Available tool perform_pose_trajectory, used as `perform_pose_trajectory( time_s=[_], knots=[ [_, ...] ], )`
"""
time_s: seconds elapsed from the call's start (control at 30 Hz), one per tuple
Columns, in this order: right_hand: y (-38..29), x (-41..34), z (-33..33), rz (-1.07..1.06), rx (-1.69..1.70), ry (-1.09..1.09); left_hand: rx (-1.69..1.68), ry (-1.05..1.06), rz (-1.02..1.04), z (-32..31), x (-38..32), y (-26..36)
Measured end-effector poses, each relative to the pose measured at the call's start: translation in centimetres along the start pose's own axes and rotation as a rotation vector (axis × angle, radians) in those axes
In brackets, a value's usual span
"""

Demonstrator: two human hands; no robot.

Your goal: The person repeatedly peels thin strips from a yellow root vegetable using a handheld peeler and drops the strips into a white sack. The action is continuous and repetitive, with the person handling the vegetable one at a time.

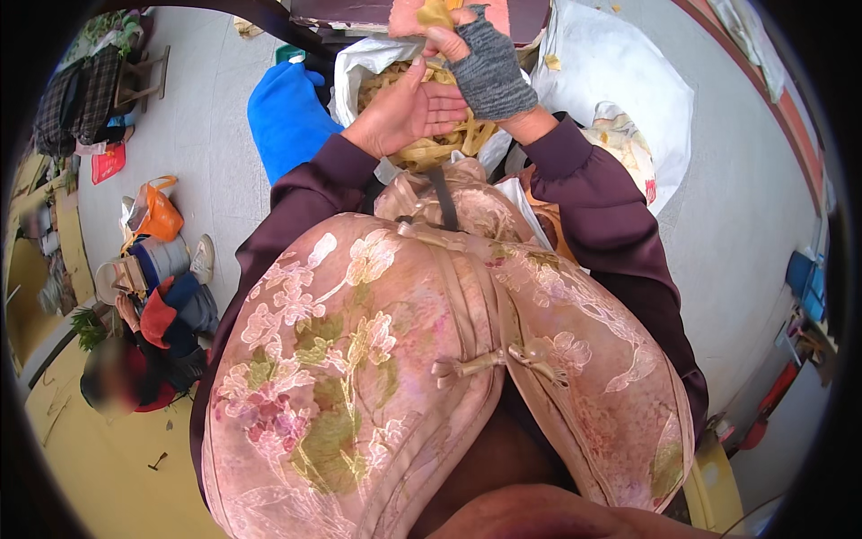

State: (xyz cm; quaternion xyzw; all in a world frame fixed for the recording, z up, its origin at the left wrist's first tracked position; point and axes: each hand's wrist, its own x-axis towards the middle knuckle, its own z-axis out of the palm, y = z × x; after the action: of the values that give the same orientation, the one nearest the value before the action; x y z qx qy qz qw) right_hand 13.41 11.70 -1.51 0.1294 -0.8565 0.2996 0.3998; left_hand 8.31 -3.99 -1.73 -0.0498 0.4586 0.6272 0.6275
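Observation:
My left hand is bare, with its palm up and fingers extended, over a white sack of yellowish-brown strips. To its right, my right hand wears a grey knitted fingerless glove. Thumb and fingers of this hand grip a yellowish strip-like piece, whose material I cannot tell. Beyond the hands, a pink cloth lies on a dark purple surface.
A blue cloth or bag is left of the sack, and a large white sheet or sack lies to the right. At far left, another person sits by a bucket, near an orange bag. A wooden stool stands beyond.

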Motion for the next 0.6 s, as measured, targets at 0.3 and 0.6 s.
perform_pose_trajectory(
  time_s=[0.3, 0.6],
  knots=[
    [-3.5, 0.1, 0.2, 0.117, 0.350, -0.255, -0.498, -0.490, 0.188, -2.8, 0.2, 1.8],
    [-1.6, 0.3, -0.3, -0.005, 0.000, 0.026, 0.439, 0.172, 0.242, 1.0, -1.0, 0.6]
  ],
)
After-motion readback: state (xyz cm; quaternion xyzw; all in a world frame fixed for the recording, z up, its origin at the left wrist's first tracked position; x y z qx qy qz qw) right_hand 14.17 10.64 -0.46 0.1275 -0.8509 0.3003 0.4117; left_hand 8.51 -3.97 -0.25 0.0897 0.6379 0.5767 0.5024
